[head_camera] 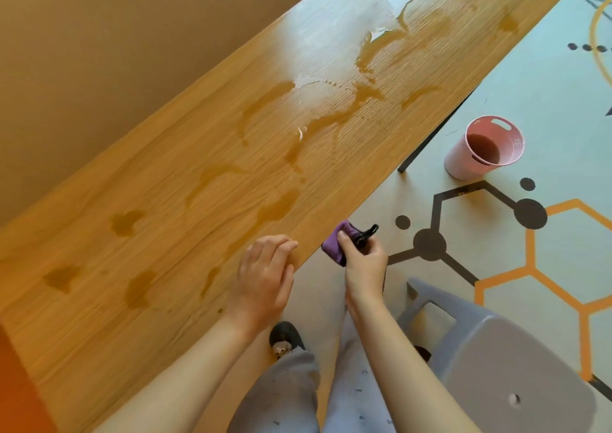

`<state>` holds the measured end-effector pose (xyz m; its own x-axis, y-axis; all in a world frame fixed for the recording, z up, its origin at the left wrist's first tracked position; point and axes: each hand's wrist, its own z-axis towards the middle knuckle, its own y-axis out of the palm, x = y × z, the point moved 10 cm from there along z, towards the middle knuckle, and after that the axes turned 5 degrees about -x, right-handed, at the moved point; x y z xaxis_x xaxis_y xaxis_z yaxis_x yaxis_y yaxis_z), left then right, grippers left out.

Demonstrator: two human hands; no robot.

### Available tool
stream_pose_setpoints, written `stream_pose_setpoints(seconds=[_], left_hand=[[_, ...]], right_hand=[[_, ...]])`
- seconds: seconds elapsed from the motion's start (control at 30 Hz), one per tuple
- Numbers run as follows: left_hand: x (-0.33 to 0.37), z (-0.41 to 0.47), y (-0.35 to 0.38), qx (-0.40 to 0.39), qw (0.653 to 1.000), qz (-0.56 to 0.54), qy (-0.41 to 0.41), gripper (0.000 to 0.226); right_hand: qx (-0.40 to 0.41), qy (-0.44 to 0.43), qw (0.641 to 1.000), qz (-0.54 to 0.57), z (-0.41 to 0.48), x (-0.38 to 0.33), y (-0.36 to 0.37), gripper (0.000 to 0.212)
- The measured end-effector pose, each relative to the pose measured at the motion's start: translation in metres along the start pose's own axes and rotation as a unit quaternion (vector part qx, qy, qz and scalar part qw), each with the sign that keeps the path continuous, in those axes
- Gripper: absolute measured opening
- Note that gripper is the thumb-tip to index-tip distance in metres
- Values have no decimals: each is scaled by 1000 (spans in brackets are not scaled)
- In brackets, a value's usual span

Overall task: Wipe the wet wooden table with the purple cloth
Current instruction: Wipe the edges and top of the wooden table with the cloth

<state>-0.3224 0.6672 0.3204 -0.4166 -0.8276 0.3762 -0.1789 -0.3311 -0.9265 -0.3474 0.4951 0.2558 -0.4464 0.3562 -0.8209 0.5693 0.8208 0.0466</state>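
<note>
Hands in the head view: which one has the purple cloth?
The right hand, gripping the bunched purple cloth just off the table edge; the left hand rests on the wet wooden table, holding nothing.

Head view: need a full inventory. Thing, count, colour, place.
wooden table: one, light brown, runs diagonally from lower left to upper right
wet patches: many, darker brown, spread along the tabletop
purple cloth: one, bunched, just off the table's near edge
black piece: one, sticks out beside the cloth; cannot tell what it is
bucket: one, pink, on the floor to the right of the table
stool: one, grey, lower right
floor: pale, with orange and black hexagon lines
shoe: one in view, dark, under the table edge
trousers: light grey, bottom centre
left hand: fingers relaxed, resting on the table's near edge
right hand: grip on the cloth
</note>
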Motion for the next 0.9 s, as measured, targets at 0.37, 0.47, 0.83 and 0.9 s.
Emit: stream_pose_setpoints(seconds=[0.37,0.47,0.83,0.9], left_hand=[[-4,-12,13,-23,999,41,10,37],[-4,-11,13,-18,999,44,13,37],[-4,-11,16,-26,997,73,8,39],[-4,-11,17,-32,996,79,6,40]], right_hand=[[44,-24,998,-29,29,-27,-17,13],[69,-40,996,-31,49,-43,-28,17],[-68,59,995,-31,-40,37,20,12],[-92,60,993,-35,-38,35,22,12]])
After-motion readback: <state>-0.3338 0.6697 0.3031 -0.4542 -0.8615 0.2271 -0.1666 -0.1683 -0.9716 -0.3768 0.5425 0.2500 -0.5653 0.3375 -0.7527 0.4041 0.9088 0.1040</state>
